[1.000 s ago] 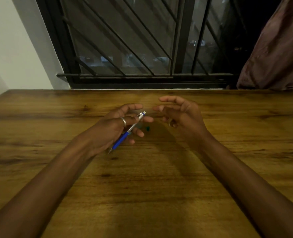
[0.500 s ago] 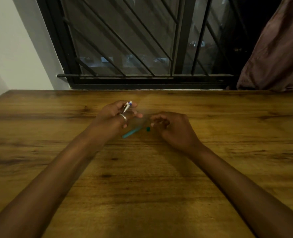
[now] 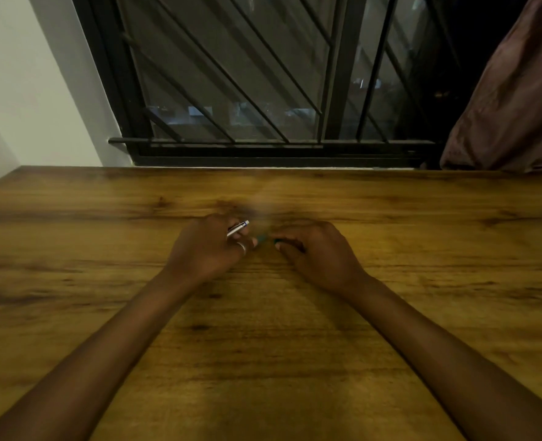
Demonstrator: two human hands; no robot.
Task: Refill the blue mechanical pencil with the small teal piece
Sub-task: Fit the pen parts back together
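My left hand (image 3: 207, 249) is closed around the blue mechanical pencil (image 3: 237, 229); only its silver clip end with a blue tip sticks out above the fingers, pointing up and right. My right hand (image 3: 319, 251) lies knuckles-up on the wooden table (image 3: 263, 345), its fingertips curled down over the small teal piece (image 3: 277, 240), of which a sliver shows under the index finger. A blurred teal shape (image 3: 261, 239) lies between the two hands. I cannot tell whether the right fingers grip the piece or only touch it.
A barred black window (image 3: 263, 90) runs along the table's far edge. A reddish-brown curtain (image 3: 511, 106) hangs at the far right. A white wall (image 3: 24, 90) stands at the left.
My left hand turned the pencil from slanting down across the palm to clip end up, hiding the blue barrel. My right hand dropped onto the table over the teal piece.
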